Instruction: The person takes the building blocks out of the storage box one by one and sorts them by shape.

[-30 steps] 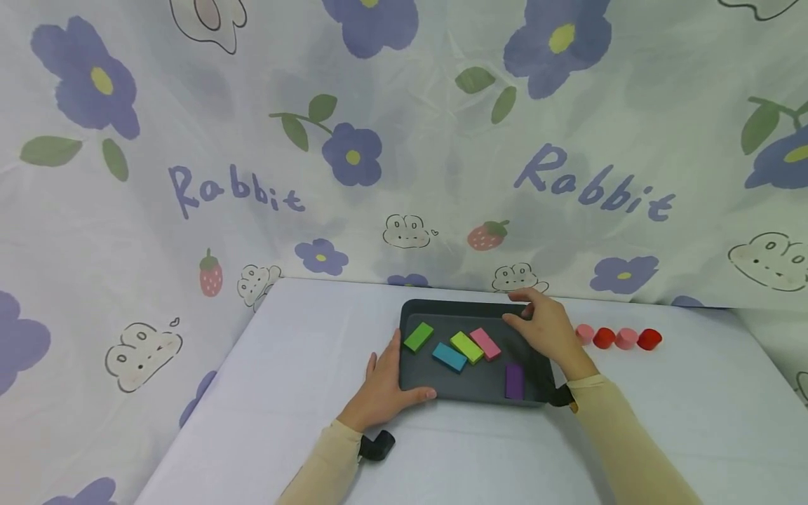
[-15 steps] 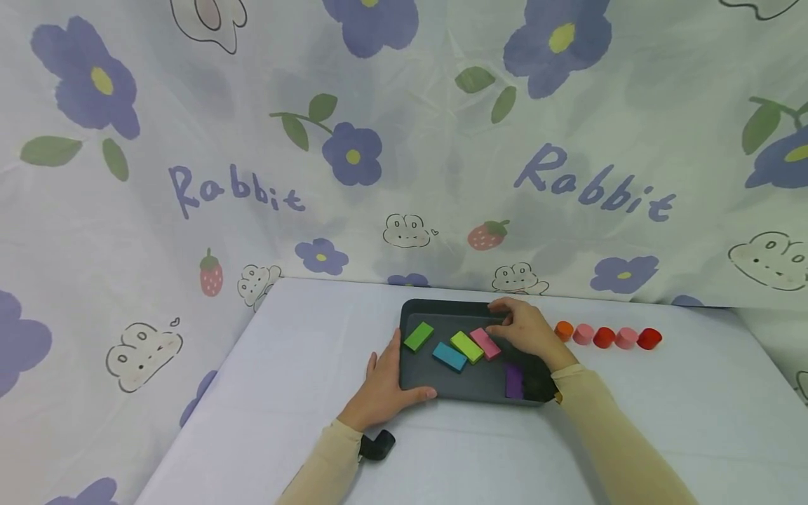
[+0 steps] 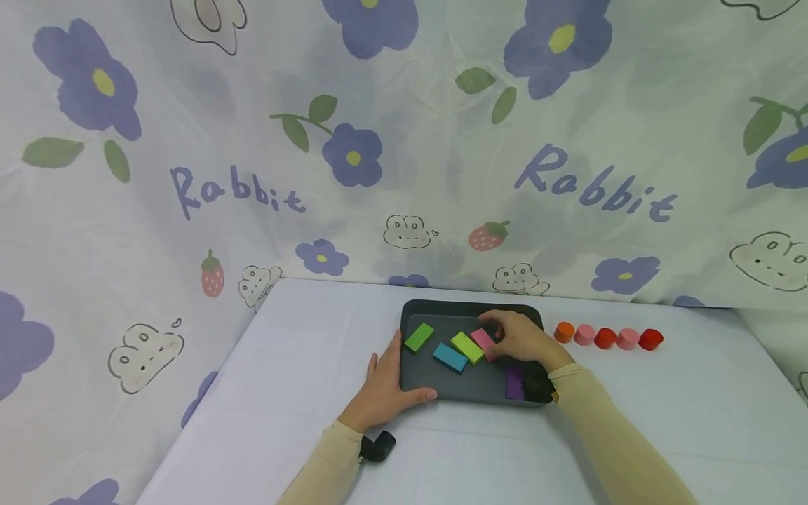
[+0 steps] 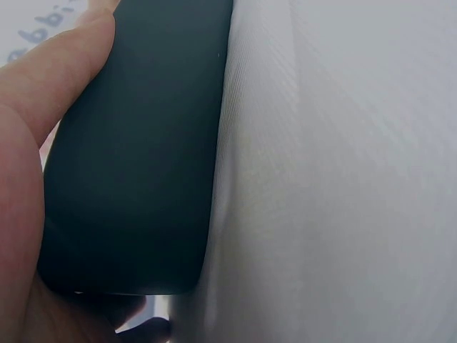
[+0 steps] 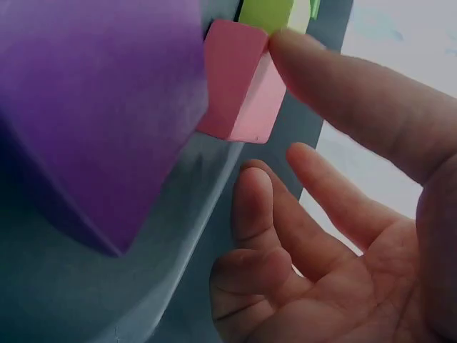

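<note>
In the head view, my left hand (image 3: 376, 394) rests against the left front corner of a dark grey rectangular tray (image 3: 454, 398), fingers along its left side and thumb at its front wall. The left wrist view shows that thumb against the dark wall. Over the tray, my right hand (image 3: 516, 338) is at a pink block (image 3: 482, 341), fingers spread. In the right wrist view, the thumb touches a corner of the pink block while the other fingers stay apart from it. Beside it lie a lime block (image 3: 467, 348) and a blue block (image 3: 449, 358).
Inside the tray, a green block (image 3: 419, 337) lies at the left and a purple block (image 3: 514, 384) near the front right, partly covered by the right wrist camera. Several small red, pink and orange cylinders (image 3: 605, 338) form a row right of the tray on a white tabletop (image 3: 713, 393).
My right hand has moved left and down, from the tray's back right to the pink block, uncovering the orange cylinder. My left hand and the blocks stay in place.
</note>
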`<state>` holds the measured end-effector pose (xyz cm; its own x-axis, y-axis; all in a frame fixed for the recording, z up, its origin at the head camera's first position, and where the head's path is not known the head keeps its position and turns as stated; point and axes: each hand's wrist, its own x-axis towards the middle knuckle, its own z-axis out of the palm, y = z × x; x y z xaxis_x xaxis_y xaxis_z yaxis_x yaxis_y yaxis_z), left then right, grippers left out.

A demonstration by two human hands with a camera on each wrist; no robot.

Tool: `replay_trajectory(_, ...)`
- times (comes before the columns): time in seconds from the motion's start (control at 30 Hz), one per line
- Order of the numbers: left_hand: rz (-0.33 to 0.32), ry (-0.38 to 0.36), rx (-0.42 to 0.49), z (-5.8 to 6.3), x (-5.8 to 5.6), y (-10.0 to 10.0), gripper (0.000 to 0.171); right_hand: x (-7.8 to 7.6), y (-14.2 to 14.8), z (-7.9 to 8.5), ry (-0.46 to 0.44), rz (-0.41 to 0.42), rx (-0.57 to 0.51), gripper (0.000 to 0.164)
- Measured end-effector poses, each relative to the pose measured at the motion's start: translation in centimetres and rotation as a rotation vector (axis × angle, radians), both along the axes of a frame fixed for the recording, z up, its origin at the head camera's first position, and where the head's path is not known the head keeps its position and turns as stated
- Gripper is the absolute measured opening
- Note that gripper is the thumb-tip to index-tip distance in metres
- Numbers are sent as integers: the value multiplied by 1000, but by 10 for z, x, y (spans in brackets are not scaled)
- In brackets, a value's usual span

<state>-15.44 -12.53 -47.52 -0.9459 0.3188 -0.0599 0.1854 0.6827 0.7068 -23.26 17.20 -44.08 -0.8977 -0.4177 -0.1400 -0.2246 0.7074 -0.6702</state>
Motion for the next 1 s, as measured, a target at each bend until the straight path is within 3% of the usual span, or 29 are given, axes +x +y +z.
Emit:
replay_trajectory(0.33,-3,5,-3,-1,0,0,126,1,-1,-3,-33,34,40,72)
replay_trajectory(0.63,-2,4,-4,-2,0,-1,126,3,-6,-4,27,48,115,71)
replay_trajectory(1.0,-2,10,-8,-3,0,-1,127,4,-6,-2,41,21,119,71)
